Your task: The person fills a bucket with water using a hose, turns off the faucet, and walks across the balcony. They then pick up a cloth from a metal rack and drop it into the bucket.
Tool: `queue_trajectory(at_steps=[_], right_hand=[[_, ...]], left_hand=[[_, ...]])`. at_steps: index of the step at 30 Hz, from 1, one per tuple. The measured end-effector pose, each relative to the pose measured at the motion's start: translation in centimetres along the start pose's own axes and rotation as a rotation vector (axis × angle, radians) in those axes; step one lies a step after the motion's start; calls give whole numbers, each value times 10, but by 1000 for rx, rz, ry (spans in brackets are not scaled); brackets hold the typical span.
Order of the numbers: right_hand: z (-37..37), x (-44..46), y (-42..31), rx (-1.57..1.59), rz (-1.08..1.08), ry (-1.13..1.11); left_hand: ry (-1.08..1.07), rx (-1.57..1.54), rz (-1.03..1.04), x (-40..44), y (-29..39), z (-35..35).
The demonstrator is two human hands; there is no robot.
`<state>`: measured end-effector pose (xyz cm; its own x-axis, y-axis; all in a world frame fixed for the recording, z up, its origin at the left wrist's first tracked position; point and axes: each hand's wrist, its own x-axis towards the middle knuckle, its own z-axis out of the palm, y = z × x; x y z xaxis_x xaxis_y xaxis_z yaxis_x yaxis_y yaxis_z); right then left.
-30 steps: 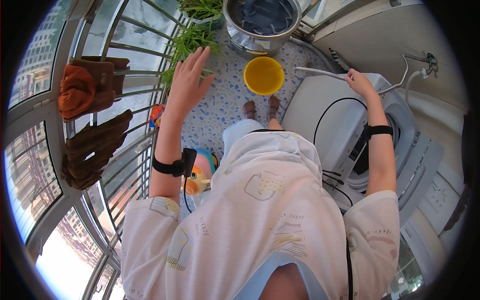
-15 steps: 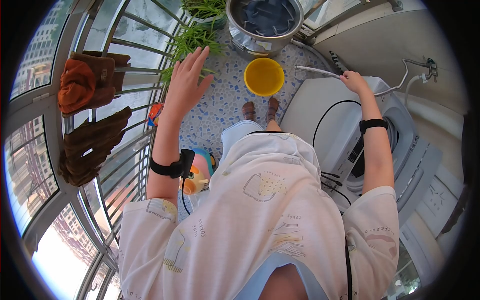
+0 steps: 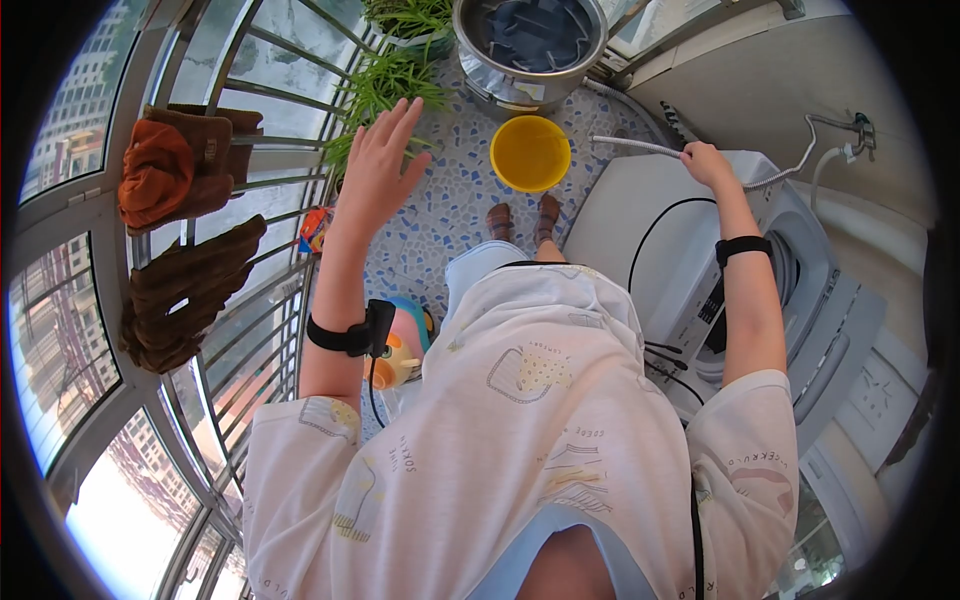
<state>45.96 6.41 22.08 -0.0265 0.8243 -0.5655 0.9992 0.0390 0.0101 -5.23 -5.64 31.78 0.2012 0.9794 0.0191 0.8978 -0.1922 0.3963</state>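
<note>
My right hand [image 3: 708, 163] is closed around a grey flexible hose [image 3: 640, 147], above the corner of the washing machine [image 3: 640, 215]. The hose's free end points left, toward a yellow basin [image 3: 531, 155] on the floor in front of my feet. Whether water comes out of it I cannot tell. My left hand [image 3: 383, 165] is raised with its fingers stretched out and holds nothing; it appears in front of green potted plants [image 3: 385, 95]. Behind the basin stands a shiny metal tub [image 3: 488, 82] with dark cloth [image 3: 537, 35] inside.
Brown cloths [image 3: 185, 285] and an orange cloth [image 3: 157, 175] hang on the window railing at left. A colourful toy [image 3: 395, 355] stands beside my left leg. The hose runs to a wall tap [image 3: 862, 135]. The floor [image 3: 450, 190] is blue-and-white patterned.
My left hand has shifted very slightly to the right, still spread. The right hand keeps its grip on the hose, whose end has barely moved.
</note>
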Motion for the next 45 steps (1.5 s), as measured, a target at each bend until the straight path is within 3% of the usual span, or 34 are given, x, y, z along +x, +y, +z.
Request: queue_trajectory(at_steps=[45], right_hand=[[27, -25, -17, -71, 98, 178]], left_hand=[[-50, -30, 113, 21, 17, 21]])
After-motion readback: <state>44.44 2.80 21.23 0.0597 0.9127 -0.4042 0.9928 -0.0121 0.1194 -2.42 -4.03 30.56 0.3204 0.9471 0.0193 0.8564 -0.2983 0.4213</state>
